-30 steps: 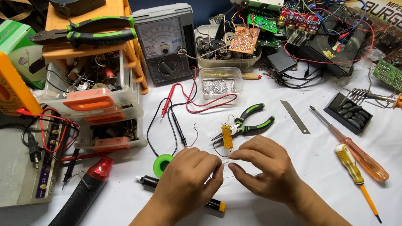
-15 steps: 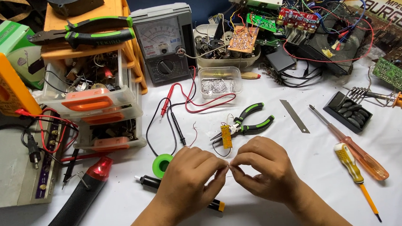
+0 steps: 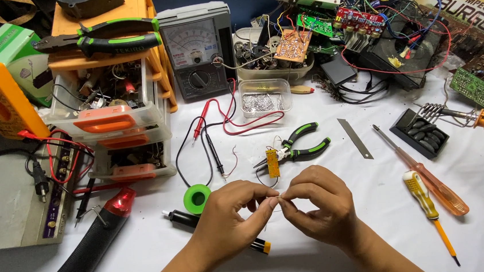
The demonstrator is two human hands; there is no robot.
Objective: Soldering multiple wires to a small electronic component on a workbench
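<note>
Green box (image 3: 2, 45) far left; brown printed carton (image 3: 476, 2) far right.

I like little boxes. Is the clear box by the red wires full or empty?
Partly full. The clear box has no lid and holds a layer of small silvery parts.

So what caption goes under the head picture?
Left hand and right hand pinch a thin wire near green pliers.

The pliers (image 3: 300, 146) lie behind both hands (image 3: 279, 211), with the solder spool (image 3: 197, 198) left and two screwdrivers (image 3: 424, 179) right.
</note>
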